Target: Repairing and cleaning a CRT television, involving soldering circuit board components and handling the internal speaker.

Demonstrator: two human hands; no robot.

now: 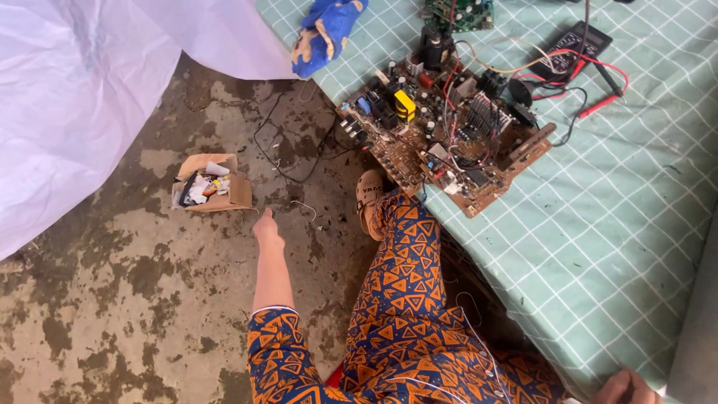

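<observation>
One wide table under a mint-green checked cloth, filling the right half of the view, its near edge running diagonally from upper left to lower right. Stained, mottled concrete floor to the left, patchy dark and pale. White plastic sheeting draped over the upper left corner, reaching up to the table's far end.

Brown circuit board flat on the cloth at the table edge, long axis running from upper left to lower right, one corner overhanging the floor; crowded with capacitors, a yellow part, a finned heat sink and loose wires. Black multimeter beyond it, red and black leads trailing to the right. Second, green board cut off by the top edge. Blue work glove lying at the table's far corner.

Small open cardboard box on the floor, stuffed with paper scraps, just beyond the fingertips. Thin black cable and a bent wire hook lying near it.

Left hand stretched down and forward toward the box, fingers together and pointing, holding nothing, touching nothing. Right hand at the bottom edge on the table's rim, mostly cut off; cannot tell whether closed or spread. Orange-and-blue patterned clothing and a sandalled foot below the table edge.
</observation>
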